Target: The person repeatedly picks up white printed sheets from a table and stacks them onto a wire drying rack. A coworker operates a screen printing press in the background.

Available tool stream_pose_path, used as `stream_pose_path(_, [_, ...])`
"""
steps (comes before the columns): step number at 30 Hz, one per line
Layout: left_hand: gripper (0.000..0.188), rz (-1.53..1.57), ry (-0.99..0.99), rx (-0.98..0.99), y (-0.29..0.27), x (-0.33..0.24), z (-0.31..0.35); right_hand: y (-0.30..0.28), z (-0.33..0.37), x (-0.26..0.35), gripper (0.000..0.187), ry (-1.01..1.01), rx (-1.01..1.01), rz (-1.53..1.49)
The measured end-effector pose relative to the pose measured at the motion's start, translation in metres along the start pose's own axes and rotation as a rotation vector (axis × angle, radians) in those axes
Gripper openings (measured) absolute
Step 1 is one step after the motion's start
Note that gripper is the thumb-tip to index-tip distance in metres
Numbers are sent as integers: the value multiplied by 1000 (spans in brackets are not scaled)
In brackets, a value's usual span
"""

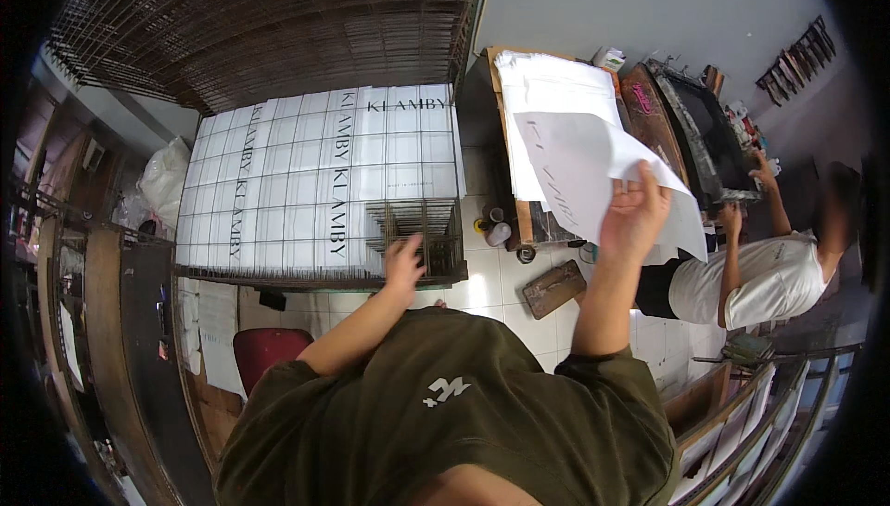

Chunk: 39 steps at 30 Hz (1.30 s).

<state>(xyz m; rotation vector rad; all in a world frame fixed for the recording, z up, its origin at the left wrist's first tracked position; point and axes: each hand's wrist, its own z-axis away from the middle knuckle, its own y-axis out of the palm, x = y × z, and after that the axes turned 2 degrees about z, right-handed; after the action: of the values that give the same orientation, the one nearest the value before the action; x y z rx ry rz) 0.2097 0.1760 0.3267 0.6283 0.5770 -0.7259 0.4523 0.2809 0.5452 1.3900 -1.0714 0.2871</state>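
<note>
My right hand (638,212) pinches a thin white sheet (577,165) with dark print; the sheet is lifted and curled above a paper stack (556,75) on the worktable to the right. Its far corner bends over beyond my fingers. Near the front edge of a wire drying rack (451,269), my left hand (403,269) has its fingers apart and nothing in them. Several printed white sheets (297,135) lie side by side under the rack's wire grid, filling most of that level. At the rack's near right corner the bare wire layers show.
A co-worker (769,279) in a white top stands at right, hands on a dark screen frame (705,126). Raised wire shelves (278,24) hang over the rack. A red chair (269,356) is at lower left; a wooden stool (554,290) and jars (499,233) stand on the floor.
</note>
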Motion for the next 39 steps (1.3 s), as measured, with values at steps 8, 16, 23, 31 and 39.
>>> stream_pose_path(8, [35,-110,526,787,183,-130,107,50,68,-47,28,-20,5,101])
stream_pose_path(16, [46,69,435,688,116,-249,160,-77,106,-227,53,115,663,618])
stream_pose_path(23, [35,-61,554,661,-9,-364,200,-25,34,-275,72,1156,551,-365])
stream_pose_path(31, [31,-24,526,282,-163,-399,224,131,100,-295,48,1381,1120,-418])
stream_pose_path(39, [9,-416,535,-307,-467,-327,248,229,217,-313,53,1122,1351,119])
